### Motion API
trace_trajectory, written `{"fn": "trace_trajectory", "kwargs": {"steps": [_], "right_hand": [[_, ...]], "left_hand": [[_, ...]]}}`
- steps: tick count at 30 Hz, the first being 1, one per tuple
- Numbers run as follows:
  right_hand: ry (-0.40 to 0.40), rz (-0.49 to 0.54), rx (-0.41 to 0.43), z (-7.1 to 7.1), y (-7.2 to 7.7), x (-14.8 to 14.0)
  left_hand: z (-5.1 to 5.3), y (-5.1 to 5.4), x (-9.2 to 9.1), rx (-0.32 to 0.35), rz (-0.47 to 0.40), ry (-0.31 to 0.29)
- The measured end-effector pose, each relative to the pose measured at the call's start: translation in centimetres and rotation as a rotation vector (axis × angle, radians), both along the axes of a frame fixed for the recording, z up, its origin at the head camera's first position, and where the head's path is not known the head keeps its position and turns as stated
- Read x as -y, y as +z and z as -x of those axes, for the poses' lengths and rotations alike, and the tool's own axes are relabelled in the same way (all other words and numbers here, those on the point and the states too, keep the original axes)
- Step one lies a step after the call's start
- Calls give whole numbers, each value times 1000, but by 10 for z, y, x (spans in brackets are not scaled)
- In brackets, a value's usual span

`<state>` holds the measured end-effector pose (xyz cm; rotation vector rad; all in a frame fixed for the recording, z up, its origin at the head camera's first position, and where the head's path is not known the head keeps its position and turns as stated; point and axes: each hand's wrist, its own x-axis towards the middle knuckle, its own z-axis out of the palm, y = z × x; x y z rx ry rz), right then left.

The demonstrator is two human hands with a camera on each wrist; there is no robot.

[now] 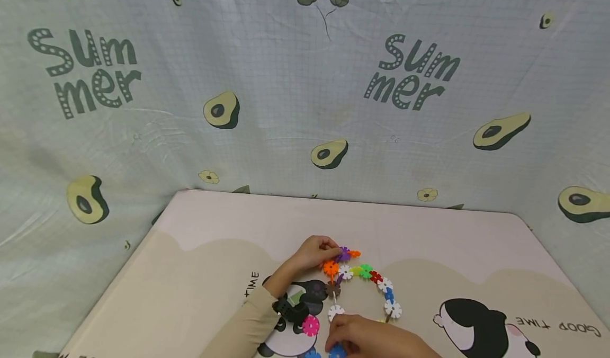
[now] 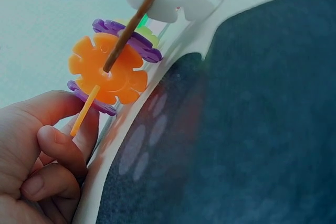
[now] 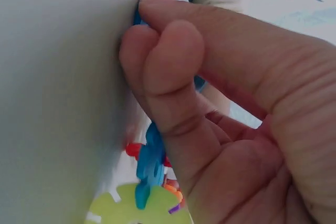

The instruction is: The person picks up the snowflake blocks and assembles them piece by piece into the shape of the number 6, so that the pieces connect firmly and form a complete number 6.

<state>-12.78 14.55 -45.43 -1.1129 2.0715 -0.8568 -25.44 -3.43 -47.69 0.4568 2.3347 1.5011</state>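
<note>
A chain of notched plastic interlocking discs in many colours lies in a loop on the table. At its top, my left hand (image 1: 314, 252) pinches a purple interlocking disc (image 1: 344, 253) between thumb and fingers. Joined beside it are an orange disc (image 1: 331, 267) and a small orange piece (image 1: 355, 253). In the left wrist view, the purple disc (image 2: 92, 99) sits at the fingertips, behind an orange disc (image 2: 100, 64). My right hand (image 1: 371, 337) holds a blue interlocking disc (image 1: 337, 351) at the loop's lower side. Its fingers hide part of that disc and the chain nearby.
A white disc (image 1: 335, 313) and a brown disc (image 1: 333, 289) form the loop's left side. Green (image 1: 366, 271), red (image 1: 376, 277) and white (image 1: 393, 309) discs run down the right. A pink disc (image 1: 311, 325) lies by the left forearm. A printed cloth (image 1: 276, 56) hangs behind the table.
</note>
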Motion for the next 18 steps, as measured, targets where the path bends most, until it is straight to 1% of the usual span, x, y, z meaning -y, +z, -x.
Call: {"fn": "trace_trajectory", "kwargs": {"steps": [3, 4, 6, 7, 9, 11, 12, 14, 16, 18], "right_hand": [[2, 19, 77, 9, -34, -7], [7, 30, 97, 11, -43, -8], [8, 49, 141, 11, -44, -9], [5, 53, 159, 8, -37, -7], [5, 67, 156, 1, -12, -3], [12, 71, 129, -5, 12, 2], [13, 72, 118, -8, 21, 3], [22, 87, 91, -8, 30, 2], [25, 116, 69, -7, 33, -1], [15, 161, 71, -4, 34, -5]], "left_hand": [[0, -1, 0, -1, -1, -2], [0, -1, 0, -3, -2, -3], [0, -1, 0, -5, -7, -7], [0, -1, 0, -3, -9, -7], [-1, -1, 1, -1, -9, -8], [-2, -1, 1, 4, -10, -8], [-2, -1, 1, 6, -8, -7], [-2, 0, 1, 7, -8, -5], [-2, 0, 1, 0, -12, -7], [-2, 0, 0, -7, -11, -10]]}}
